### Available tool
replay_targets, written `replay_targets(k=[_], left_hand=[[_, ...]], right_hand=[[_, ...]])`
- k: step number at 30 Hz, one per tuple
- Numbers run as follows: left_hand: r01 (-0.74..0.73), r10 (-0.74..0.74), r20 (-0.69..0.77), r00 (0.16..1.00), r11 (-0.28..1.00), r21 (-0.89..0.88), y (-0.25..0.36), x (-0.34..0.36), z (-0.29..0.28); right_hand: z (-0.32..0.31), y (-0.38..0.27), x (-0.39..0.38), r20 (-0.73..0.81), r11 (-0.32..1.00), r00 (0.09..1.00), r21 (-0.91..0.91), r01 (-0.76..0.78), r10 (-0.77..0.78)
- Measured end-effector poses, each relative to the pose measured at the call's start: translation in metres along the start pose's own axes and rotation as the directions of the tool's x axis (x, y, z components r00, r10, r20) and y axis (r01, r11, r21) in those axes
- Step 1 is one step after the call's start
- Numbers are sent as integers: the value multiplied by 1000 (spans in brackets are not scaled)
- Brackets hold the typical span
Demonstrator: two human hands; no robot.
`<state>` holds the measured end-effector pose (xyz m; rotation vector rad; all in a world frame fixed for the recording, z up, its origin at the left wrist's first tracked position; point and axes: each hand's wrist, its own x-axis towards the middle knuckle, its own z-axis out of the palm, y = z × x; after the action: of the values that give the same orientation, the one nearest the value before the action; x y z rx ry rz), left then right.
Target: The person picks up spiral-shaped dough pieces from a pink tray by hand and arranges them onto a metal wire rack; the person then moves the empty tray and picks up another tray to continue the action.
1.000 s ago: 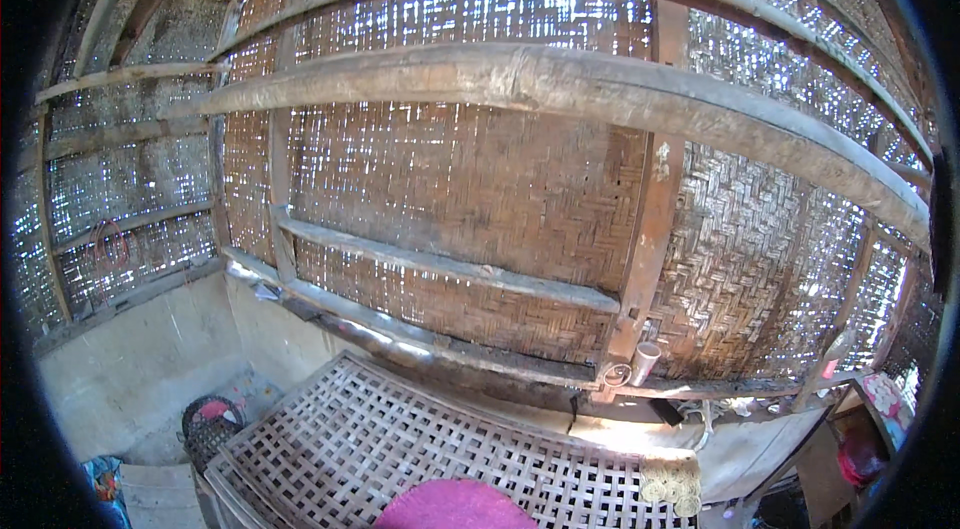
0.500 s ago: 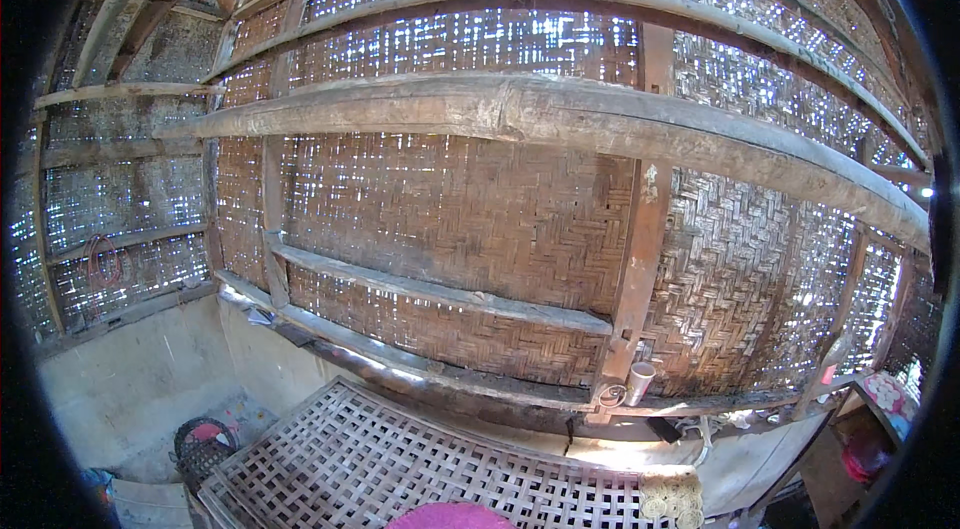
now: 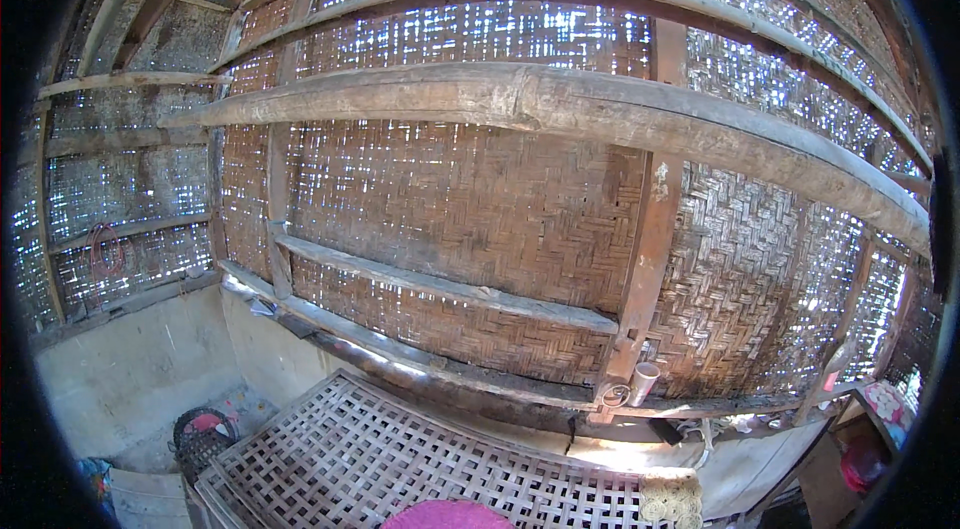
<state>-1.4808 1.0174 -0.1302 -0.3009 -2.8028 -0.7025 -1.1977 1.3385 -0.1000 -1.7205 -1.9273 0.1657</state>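
Neither my left hand nor my right hand shows in the head view. At the lower edge, the top of a rounded pink thing (image 3: 448,516) comes into the picture; most of it is cut off, so I cannot tell its kind. Behind it spreads a platform of woven bamboo strips (image 3: 400,464) with square gaps. A pale yellowish mat or cloth (image 3: 670,497) with a round pattern hangs over or lies on its right end.
A thick bamboo pole (image 3: 520,99) crosses at upper height. Woven bamboo wall (image 3: 480,209) stands behind. A dark basket (image 3: 200,439) with something pink inside sits left. A cup (image 3: 643,381) hangs by the post (image 3: 650,269). Right, a cabinet (image 3: 850,459) holds a red bundle.
The view has shifted slightly, so the poles and wall sit a little differently in the picture. No object has visibly moved by itself.
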Motion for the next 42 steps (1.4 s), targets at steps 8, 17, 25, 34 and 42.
replay_targets(k=[8, 17, 25, 34, 42], left_hand=[[14, -14, 3, 1000, 1000, -15, -6, -9, 2], [28, -28, -1, 1000, 999, -43, -15, -27, 7], [27, -27, 6, 1000, 997, -72, -19, -46, 3], [31, -32, -7, 999, 992, -119, -22, -70, -1], [-7, 7, -9, 1000, 998, -60, -10, -60, -11]], right_hand=[[5, 3, -3, -3, 998, 999, -54, 39, -40], [16, 19, -8, 24, 977, 988, -149, 156, -154], [23, 33, -9, 65, 941, 966, -222, 257, -249], [25, 47, -12, 110, 921, 956, -258, 293, -273], [23, 61, -14, 106, 915, 961, -294, 277, -257]])
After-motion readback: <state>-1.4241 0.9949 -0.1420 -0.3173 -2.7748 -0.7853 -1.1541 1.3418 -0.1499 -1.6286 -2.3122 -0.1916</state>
